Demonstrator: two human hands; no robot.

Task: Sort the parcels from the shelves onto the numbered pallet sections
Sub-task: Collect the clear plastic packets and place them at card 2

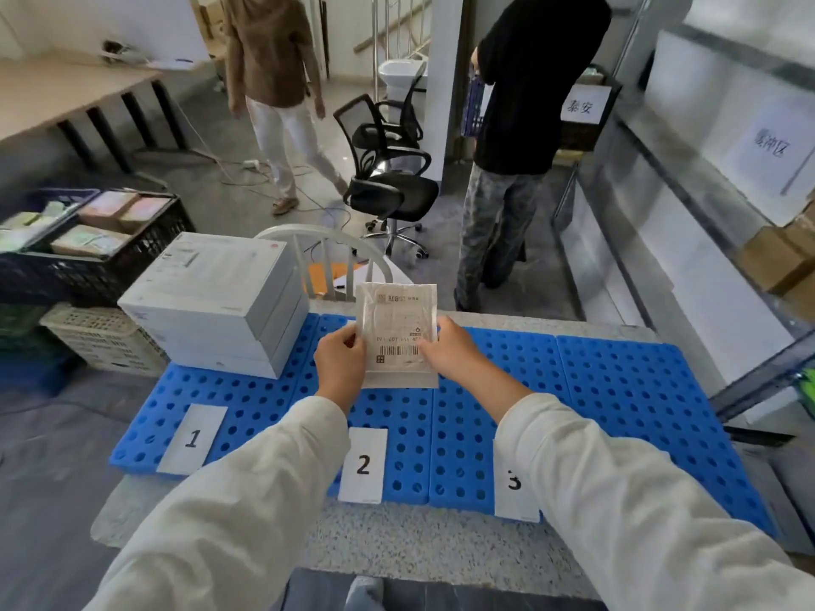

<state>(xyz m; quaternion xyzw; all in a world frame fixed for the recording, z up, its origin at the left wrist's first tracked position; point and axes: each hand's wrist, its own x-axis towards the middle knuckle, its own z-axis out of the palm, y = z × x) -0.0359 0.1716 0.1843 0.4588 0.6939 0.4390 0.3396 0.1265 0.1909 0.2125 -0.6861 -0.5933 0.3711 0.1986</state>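
Note:
I hold a flat white parcel bag [396, 319] with a barcode label up in front of me, above the middle of the blue perforated pallet [617, 390]. My left hand [339, 361] pinches its left edge and my right hand [445, 348] pinches its right edge. Paper labels mark the pallet sections: "1" [192, 438], "2" [362, 465] and "3" [514, 482], the last partly hidden by my right sleeve. A stack of white boxes [216, 302] sits at the back of section 1.
Metal shelves [688, 205] with brown cartons [780, 253] run along the right. Dark crates of parcels [88, 244] stand at the left. A white chair back [326, 253], a black office chair [388, 178] and two standing persons, one in brown [273, 81] and one in black [525, 103], are beyond the pallet.

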